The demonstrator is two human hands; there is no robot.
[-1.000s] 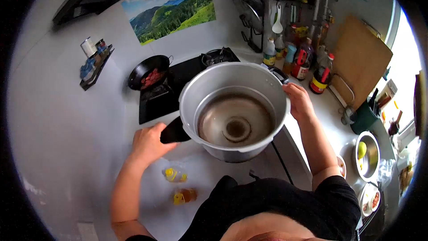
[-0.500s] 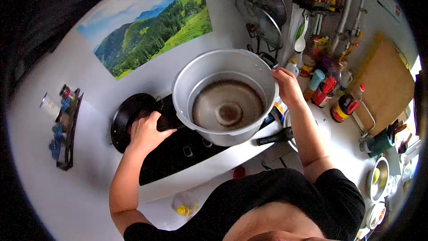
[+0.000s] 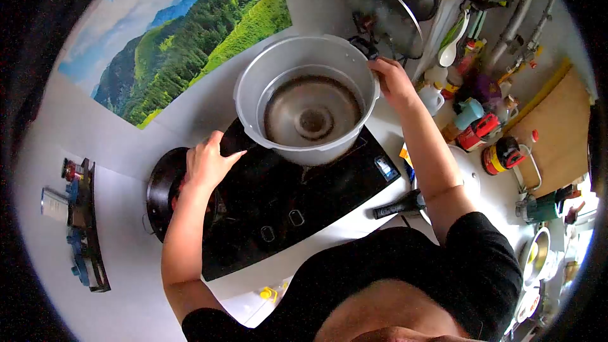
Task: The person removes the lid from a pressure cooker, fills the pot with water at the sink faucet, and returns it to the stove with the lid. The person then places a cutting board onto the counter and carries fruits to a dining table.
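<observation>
A large silver pot (image 3: 313, 142), brown-stained inside, is at the back of the black cooktop (image 3: 278, 199). My right hand (image 3: 394, 82) is closed on the black handle (image 3: 363, 47) at its upper right rim. Whether the pot's base touches the cooktop, I cannot tell. My left hand (image 3: 208, 163) reaches over the right side of a black pan (image 3: 163, 193), thumb stretched toward the pot and fingers apart. Its fingertips are partly out of sight, and the hand covers some dark reddish contents in the pan.
Pot lids (image 3: 405, 22) stand against the back wall. To the right are a white lid with a black handle (image 3: 399, 206), sauce bottles (image 3: 500, 155), a cutting board (image 3: 557, 133) and a metal bowl (image 3: 538, 253). A narrow shelf (image 3: 95, 234) hangs on the left wall.
My right hand has moved the pot away from me, toward the back wall, showing more of the cooktop. My left hand stays over the pan, and the head view has shifted.
</observation>
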